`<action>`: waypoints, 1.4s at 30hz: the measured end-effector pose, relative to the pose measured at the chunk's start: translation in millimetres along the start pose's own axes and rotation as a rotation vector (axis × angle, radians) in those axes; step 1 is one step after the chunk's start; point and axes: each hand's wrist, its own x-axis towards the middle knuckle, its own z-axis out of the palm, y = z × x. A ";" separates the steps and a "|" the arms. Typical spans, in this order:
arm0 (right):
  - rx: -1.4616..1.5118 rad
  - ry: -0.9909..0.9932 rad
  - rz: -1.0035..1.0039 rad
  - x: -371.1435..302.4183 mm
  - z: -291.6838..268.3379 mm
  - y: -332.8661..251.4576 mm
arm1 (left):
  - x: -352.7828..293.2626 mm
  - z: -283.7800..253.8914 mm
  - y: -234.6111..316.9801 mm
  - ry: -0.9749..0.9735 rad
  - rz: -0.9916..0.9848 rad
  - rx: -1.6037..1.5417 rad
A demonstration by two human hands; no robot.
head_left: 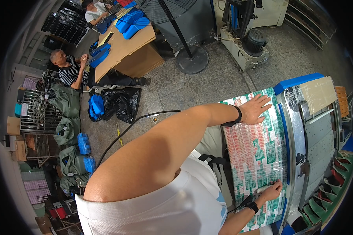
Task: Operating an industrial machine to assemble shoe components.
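Observation:
My left hand (254, 110), a black band at its wrist, lies palm down with fingers spread on the far part of a work surface (249, 152). That surface is covered in green, white and red printed sheeting under shiny clear film. Lower down, my right hand (272, 191) wears a black watch (252, 206) and rests near the surface's right edge. Its fingers are closed in a pinch; whatever they hold is too small to make out. A pale, narrow thing shows beside these fingers, and a dark object (245, 201) lies near the wrist.
A metal-framed machine (321, 133) borders the surface, with green and red pieces (327, 192) in a rack. A standing fan's base (192, 60) and a motor unit (255, 43) stand beyond. Two people sit at a cardboard-topped table (139, 41). Blue bundles (96, 105) and green sacks (64, 100) line the left.

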 end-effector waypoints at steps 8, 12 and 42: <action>-0.008 0.016 -0.007 0.2 1.1 1.2 | 0.3 0.9 -0.4 -0.016 -0.006 -0.006; -0.026 0.013 -0.014 1.2 1.0 3.6 | 0.3 0.7 -0.4 -0.014 -0.002 0.005; -0.042 0.003 0.005 -2.6 -1.8 -9.3 | 0.0 2.5 -1.1 0.031 0.010 -0.029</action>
